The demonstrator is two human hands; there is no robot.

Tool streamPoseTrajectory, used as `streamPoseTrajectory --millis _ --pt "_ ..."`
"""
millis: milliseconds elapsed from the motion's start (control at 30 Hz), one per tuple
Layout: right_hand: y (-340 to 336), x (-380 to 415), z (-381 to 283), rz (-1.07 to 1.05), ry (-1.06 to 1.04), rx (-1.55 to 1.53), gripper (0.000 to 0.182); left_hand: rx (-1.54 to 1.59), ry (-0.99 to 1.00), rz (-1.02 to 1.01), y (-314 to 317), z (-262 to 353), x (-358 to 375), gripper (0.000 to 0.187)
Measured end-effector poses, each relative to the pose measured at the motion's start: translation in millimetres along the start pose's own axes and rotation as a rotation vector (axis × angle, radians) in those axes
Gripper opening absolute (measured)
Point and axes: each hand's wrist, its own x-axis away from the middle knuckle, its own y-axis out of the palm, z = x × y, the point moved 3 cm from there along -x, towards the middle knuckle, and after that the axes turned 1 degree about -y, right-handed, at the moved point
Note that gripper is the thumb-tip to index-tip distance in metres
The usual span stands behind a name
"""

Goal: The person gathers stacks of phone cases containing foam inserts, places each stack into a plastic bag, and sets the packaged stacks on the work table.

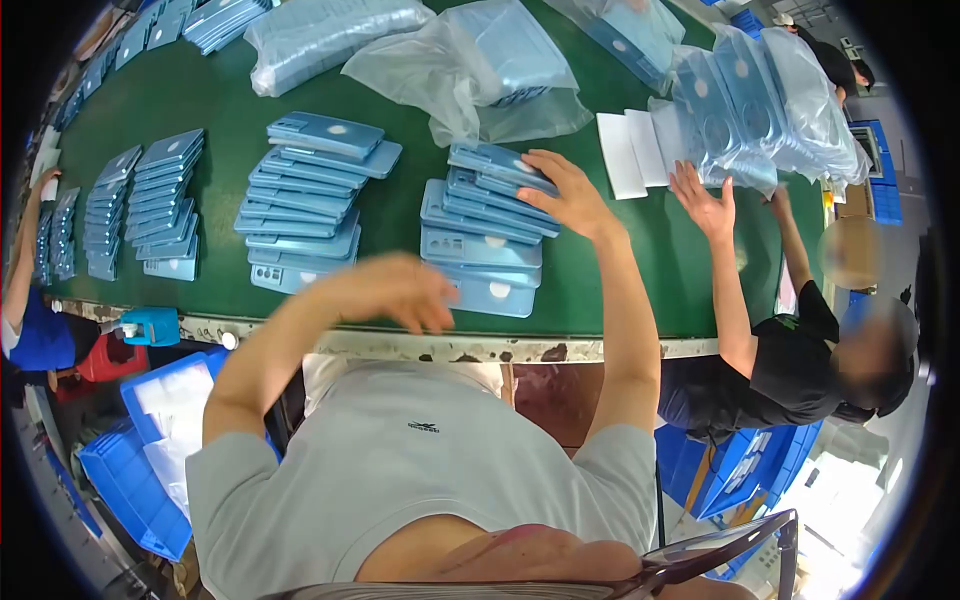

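A fanned stack of light blue phone back covers (480, 250) lies on the green table in front of me. My right hand (574, 200) is at the upper right end of this stack, thumb and fingers around the edges of the top covers. Motion blurs my left hand (395, 290), which hovers by the stack's lower left side; its fingers are smeared, and I cannot make out anything in them. To the left stands another fanned stack of covers (300, 205), with camera holes showing on its lowest piece.
More cover stacks (165, 205) stand farther left. Plastic-wrapped bundles (335, 40) lie along the back, and bagged covers (735, 100) at right. Near white slabs (622, 155) is a co-worker's hand (708, 203). Another person's arm (30, 235) reaches in at far left. Blue bins (130, 480) sit below.
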Motion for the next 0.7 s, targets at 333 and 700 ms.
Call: streamPoseTrajectory --millis 333,700 --pt "22.3 21.9 -51.4 -0.050 0.407 0.039 0.075 0.489 0.495 0.625 41.0 -57.0 -46.9 0.048" --pt "30.1 37.3 -90.6 0.303 0.398 -0.267 0.062 -0.336 0.665 0.879 -6.5 6.6 -61.5 0.080"
